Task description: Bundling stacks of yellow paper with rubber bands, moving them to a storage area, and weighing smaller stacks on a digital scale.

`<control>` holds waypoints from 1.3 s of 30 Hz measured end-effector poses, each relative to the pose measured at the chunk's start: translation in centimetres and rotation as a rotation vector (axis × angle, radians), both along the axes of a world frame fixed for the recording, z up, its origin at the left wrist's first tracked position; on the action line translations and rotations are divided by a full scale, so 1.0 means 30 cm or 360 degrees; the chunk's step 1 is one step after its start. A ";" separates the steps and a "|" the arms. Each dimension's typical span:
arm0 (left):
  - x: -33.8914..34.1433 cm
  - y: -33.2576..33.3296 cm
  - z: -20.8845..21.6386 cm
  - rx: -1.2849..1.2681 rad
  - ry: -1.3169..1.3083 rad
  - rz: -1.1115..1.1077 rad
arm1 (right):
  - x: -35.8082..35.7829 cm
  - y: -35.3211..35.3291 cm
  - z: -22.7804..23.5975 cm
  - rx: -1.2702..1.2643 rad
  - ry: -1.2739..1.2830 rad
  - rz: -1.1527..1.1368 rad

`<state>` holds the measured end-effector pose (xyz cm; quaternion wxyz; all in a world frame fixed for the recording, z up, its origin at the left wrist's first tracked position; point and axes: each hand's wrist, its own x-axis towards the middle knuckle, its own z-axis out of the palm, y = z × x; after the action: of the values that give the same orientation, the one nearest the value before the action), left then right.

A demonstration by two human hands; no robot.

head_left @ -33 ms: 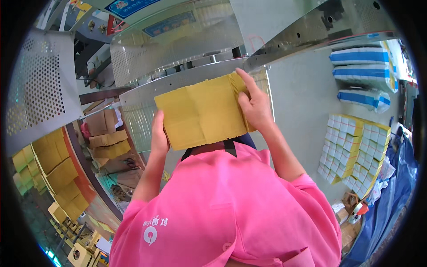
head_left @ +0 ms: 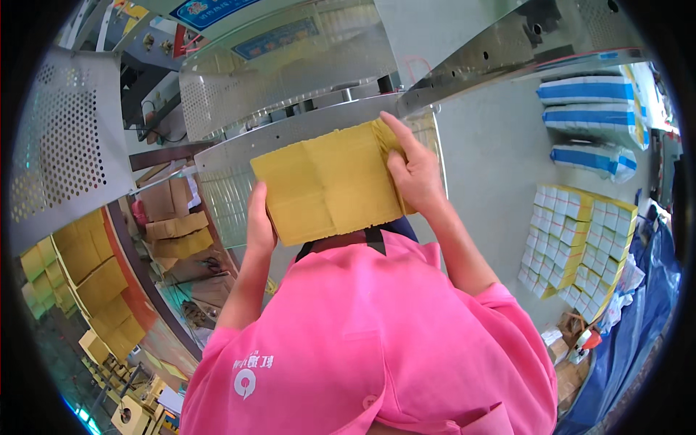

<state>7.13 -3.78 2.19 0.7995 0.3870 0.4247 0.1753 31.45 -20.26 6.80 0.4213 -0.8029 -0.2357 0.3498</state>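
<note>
Left hand gripping yellow paper packet by left edge, right hand gripping right end, blue-white bags lying off right

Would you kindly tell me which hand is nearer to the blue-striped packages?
Right: the right hand is left of the packages; the left hand is farther left.
</note>
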 end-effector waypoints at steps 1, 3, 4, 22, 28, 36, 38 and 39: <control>0.003 -0.005 0.006 0.0036 0.0005 -0.0028 | 0.001 -0.007 -0.044 0.0234 -0.0270 0.0098; 0.000 -0.007 0.003 0.0076 0.0013 -0.0049 | 0.003 -0.013 -0.063 0.0471 -0.0538 0.0202; -0.006 -0.006 -0.009 0.0123 0.0031 -0.0043 | 0.000 -0.013 -0.054 0.0388 -0.0543 0.0223; -0.007 -0.016 -0.031 0.0217 0.0092 0.0024 | 0.004 0.035 -0.016 0.0067 -0.0438 0.0057; -0.010 -0.014 -0.036 0.0222 0.0116 0.0006 | -0.003 0.045 -0.031 -0.0025 -0.0507 0.0039; -0.015 -0.011 -0.043 0.0265 0.0170 0.0024 | 0.020 0.027 -0.027 0.0112 -0.0443 0.0122; -0.006 -0.016 -0.030 0.0276 0.0181 0.0015 | 0.022 0.029 -0.017 -0.0040 -0.0408 0.0110; -0.005 -0.015 -0.031 0.0276 0.0178 0.0013 | 0.019 0.034 -0.013 -0.0041 -0.0411 0.0108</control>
<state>6.98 -4.25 1.26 0.7374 0.4621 0.4534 0.1928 32.01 -19.24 6.41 0.3649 -0.8382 -0.3104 0.2607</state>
